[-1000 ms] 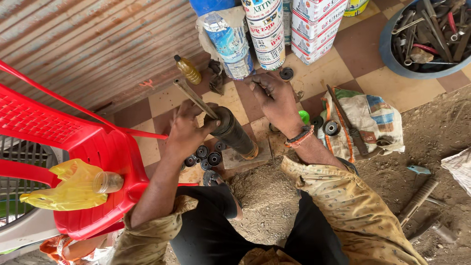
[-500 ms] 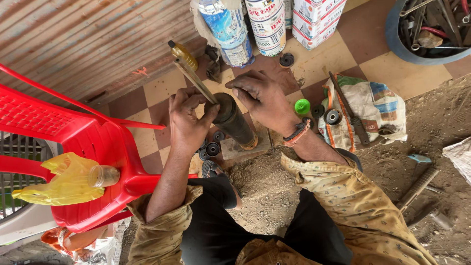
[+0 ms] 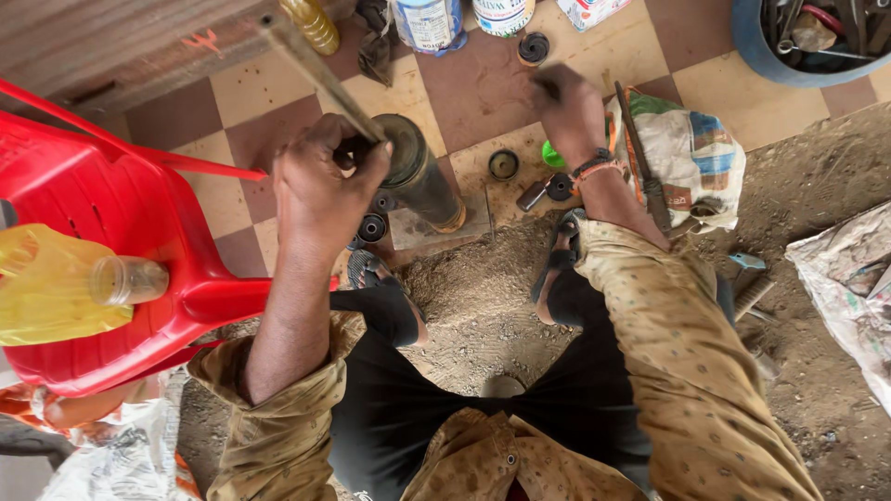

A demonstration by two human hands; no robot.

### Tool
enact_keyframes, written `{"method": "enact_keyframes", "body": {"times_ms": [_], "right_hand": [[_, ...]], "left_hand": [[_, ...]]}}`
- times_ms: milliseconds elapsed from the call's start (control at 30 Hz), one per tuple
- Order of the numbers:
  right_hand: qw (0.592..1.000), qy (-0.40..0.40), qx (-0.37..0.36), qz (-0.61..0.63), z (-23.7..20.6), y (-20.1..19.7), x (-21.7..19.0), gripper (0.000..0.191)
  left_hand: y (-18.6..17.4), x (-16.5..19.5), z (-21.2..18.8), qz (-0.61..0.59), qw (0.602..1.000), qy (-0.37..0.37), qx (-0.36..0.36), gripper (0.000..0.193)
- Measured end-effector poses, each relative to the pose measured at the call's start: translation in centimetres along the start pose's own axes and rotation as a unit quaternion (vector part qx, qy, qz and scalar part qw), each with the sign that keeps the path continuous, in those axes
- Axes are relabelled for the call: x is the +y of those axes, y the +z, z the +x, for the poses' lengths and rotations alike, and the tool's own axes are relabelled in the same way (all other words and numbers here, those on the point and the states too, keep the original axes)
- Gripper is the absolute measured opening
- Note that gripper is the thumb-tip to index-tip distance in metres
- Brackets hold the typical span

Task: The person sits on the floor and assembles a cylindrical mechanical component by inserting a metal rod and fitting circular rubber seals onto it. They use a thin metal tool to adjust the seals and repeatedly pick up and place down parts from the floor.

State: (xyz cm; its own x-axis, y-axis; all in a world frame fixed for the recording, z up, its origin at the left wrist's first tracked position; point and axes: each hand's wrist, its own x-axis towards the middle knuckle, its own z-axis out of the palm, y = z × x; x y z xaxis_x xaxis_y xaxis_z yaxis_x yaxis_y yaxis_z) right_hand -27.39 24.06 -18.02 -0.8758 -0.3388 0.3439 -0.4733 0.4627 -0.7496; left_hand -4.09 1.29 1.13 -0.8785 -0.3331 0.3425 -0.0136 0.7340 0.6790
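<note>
The dark cylinder, a shock-absorber sort of body, stands tilted on a small board on the checkered floor, right between the person's sandalled feet. A long thin rod sticks up out of its top, towards us. The left hand is clamped round the rod just above the cylinder's mouth, fingers closed tight on it. The right hand is off the cylinder now, out over the tiles by the green cap and the cloth bag; it's blurred, curled, and I can't tell whether it grips anything.

Progress, as I judge it: rod is seated in the body, but small black rings and seals lie loose by the board, another round part on the tiles, so assembly looks far from finished.

Compared with half a second ago, the right hand has let go of the cylinder top and swung away to the right; the left hand stays on the rod. Red plastic chair at the person's left, yellow bag and jar on it, blue tub of tools off at the far corner.
</note>
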Motion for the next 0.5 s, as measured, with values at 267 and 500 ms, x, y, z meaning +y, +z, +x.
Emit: {"method": "enact_keyframes", "body": {"times_ms": [267, 500], "right_hand": [[0.854, 0.365, -0.285, -0.235, -14.2, 10.1, 7.2, 0.032], [0.920, 0.263, -0.221, -0.187, -15.3, 17.3, 5.7, 0.027]], "left_hand": [[-0.3, -1.0, 1.4, 0.040, 0.999, 0.006, -0.006, 0.019], [0.2, -1.8, 4.2, 0.055, 0.996, 0.048, -0.050, 0.013]]}}
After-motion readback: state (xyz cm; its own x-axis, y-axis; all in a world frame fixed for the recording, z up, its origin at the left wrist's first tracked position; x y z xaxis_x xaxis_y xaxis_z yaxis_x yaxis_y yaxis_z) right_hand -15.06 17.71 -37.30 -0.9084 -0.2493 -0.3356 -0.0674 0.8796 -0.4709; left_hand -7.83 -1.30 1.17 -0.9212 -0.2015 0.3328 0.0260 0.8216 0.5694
